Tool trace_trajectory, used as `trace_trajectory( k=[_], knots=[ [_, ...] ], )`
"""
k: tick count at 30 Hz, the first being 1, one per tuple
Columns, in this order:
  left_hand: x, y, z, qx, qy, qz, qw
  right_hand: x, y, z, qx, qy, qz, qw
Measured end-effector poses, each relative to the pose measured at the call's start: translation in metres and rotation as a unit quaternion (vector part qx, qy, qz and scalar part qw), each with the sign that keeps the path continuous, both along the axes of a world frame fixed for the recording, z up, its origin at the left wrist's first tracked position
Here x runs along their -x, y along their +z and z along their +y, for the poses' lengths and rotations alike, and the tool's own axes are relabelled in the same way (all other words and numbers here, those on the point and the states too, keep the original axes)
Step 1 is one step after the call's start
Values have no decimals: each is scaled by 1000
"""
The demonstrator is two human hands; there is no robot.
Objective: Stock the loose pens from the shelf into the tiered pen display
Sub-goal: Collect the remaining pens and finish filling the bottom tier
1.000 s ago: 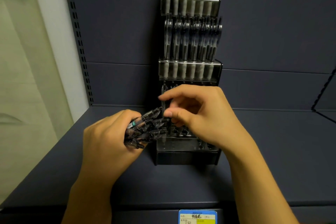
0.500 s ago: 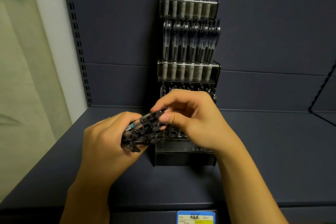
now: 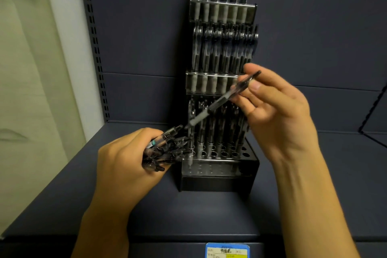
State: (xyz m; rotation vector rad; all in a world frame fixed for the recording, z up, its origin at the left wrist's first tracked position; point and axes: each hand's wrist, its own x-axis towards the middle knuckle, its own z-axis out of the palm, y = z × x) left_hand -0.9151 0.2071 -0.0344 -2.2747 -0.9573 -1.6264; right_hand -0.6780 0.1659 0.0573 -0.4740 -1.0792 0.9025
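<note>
Shelf [image 3: 314, 184] | display [image 3: 217, 178]: 3 tiers | right hand [image 3: 278, 106]: 1 pen [image 3: 222, 100]

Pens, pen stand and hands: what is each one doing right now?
Left hand: gripping a bunch of pens.
Bunch of pens: held together, tips pointing right toward the stand.
Right hand: pinching one pen.
Single pen: tilted in the air, not in a hole yet.
Pen stand: upright on the shelf, top rows full, bottom row partly filled with some empty holes.
Price label: stuck on the shelf edge.
</note>
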Motion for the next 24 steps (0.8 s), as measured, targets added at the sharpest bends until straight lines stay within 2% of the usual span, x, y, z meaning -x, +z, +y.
trace_trajectory(
  k=[5, 8, 21, 24],
  knots=[
    [-1, 1, -2, -8, -1, 8, 1000, -5, 10, -5, -1, -144, -76, 987],
    [-1, 2, -2, -7, 1, 10, 1000, -1, 12, -5, 1, -184, -126, 975],
    [-2, 1, -1, -5, 4, 18, 1000, 15, 4, 5, 55, -191, -233, 952],
    [-3, 1, -2, -9, 9, 17, 1000, 17, 0, 6, 76, -208, -270, 937]
  ],
)
